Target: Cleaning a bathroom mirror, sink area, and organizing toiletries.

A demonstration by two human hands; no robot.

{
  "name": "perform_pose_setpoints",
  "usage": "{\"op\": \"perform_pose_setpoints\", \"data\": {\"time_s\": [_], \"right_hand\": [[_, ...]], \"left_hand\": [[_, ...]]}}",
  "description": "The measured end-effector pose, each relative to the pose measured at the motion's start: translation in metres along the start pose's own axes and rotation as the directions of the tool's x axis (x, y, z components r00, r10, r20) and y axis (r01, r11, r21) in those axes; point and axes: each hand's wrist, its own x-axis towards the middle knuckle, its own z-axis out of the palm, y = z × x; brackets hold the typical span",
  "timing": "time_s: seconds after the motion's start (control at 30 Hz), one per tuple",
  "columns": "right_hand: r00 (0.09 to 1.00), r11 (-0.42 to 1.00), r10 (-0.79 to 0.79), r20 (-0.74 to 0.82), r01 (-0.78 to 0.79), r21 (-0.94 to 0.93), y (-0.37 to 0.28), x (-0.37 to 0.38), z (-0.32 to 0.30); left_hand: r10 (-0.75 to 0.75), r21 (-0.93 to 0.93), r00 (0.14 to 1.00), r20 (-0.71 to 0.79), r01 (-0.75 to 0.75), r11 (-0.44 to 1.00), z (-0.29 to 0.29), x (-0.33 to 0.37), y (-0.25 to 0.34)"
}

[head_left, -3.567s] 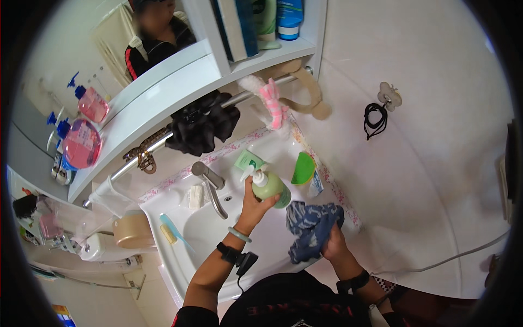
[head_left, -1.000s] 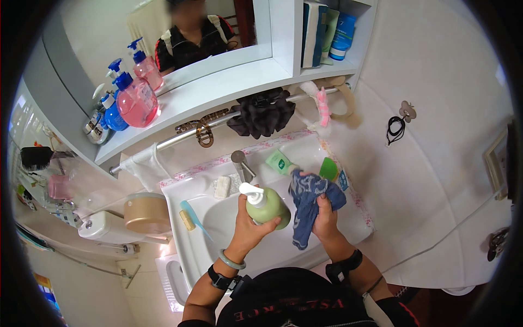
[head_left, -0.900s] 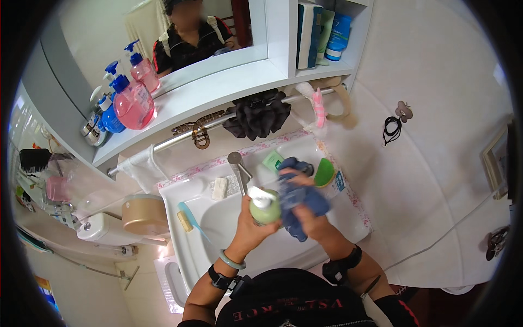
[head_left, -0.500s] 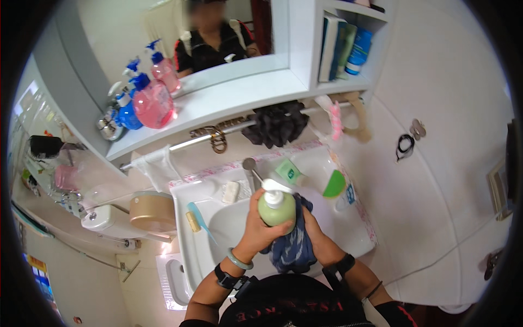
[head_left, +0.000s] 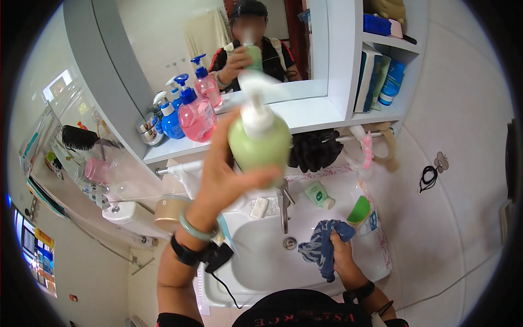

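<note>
My left hand (head_left: 218, 169) grips a pale green pump bottle (head_left: 260, 141) with a white pump top, raised in front of the mirror cabinet and slightly smeared by motion. Lower right, my right hand (head_left: 342, 252) holds a bunched dark blue cloth (head_left: 321, 245) with lighter streaks over the right part of the white sink (head_left: 261, 267). The metal faucet (head_left: 283, 210) stands between the two hands, above the drain. On the shelf (head_left: 316, 113) beneath the mirror, just left of the raised bottle, stand a pink pump bottle (head_left: 196, 117) and a blue one (head_left: 171, 122).
A white soap bar (head_left: 259, 207), a light green bottle (head_left: 317, 195) and a green-topped item (head_left: 359, 210) lie around the sink's rim. A black ruffled hair scrunchie (head_left: 316, 150) hangs from the rail under the shelf. Left stands a toilet tank (head_left: 128, 213).
My left hand has lifted the green pump bottle up and away from the sink, toward the shelf. My right hand has moved right with the cloth, apart from the bottle. The view has shifted.
</note>
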Motion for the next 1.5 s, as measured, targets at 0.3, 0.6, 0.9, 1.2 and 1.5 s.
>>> {"op": "perform_pose_setpoints", "data": {"time_s": [0.3,0.6,0.9,1.2,1.5], "right_hand": [[0.989,0.991,0.132,-0.066,-0.131,0.030,0.010,-0.019,-0.051],[0.978,0.993,0.112,-0.174,-0.114,-0.004,0.018,-0.022,-0.074],[0.962,0.971,0.233,-0.139,-0.225,0.076,0.012,-0.009,-0.049],[0.688,0.813,0.479,0.546,-0.113,-0.571,-0.004,0.088,-0.009],[0.940,-0.370,-0.227,0.256,0.160,-0.915,0.039,0.191,-0.055]], "left_hand": [[0.168,0.146,0.935,-0.311,-0.128,0.981,-0.018,0.082,-0.039],[0.269,0.391,0.892,-0.364,-0.116,0.913,-0.014,0.105,-0.070],[0.436,0.364,0.900,0.017,-0.412,0.835,0.033,-0.025,-0.048],[-0.660,-0.117,0.669,0.341,0.727,0.677,0.078,-0.202,-0.131],[-0.853,-0.570,0.471,0.222,0.773,0.279,0.030,-0.245,-0.137]]}}
